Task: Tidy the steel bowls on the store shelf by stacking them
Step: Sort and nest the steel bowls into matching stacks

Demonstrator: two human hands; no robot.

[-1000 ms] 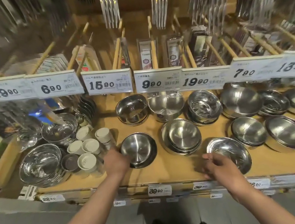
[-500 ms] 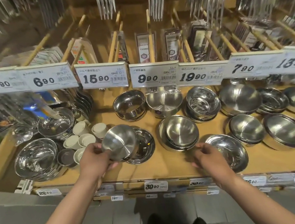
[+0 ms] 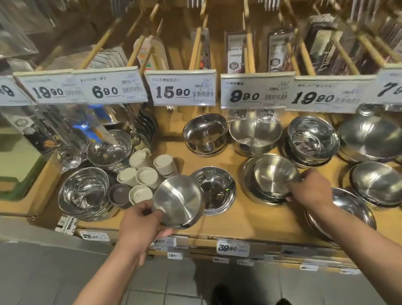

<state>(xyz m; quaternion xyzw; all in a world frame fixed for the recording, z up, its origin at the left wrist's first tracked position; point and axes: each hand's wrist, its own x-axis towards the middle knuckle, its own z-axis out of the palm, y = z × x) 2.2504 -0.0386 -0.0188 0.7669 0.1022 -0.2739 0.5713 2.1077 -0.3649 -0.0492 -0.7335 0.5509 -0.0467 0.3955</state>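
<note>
Clearly risky: left hand [image 3: 137, 221] pinching tilted steel bowl [image 3: 178, 202] at shelf [image 3: 251, 219] edge, 6 o'clock of 15.90 tag — could slip, clatter down; right hand [image 3: 309, 187] gripping stacked bowls [image 3: 272, 177].

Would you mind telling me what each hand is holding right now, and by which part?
The left hand holds a tilted steel bowl by its near rim. The right hand grips the rim of the top bowl of a nested stack.

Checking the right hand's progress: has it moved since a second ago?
Yes. The right hand left the shallow bowl at the shelf's front and now grips the nested bowls further left.
</note>
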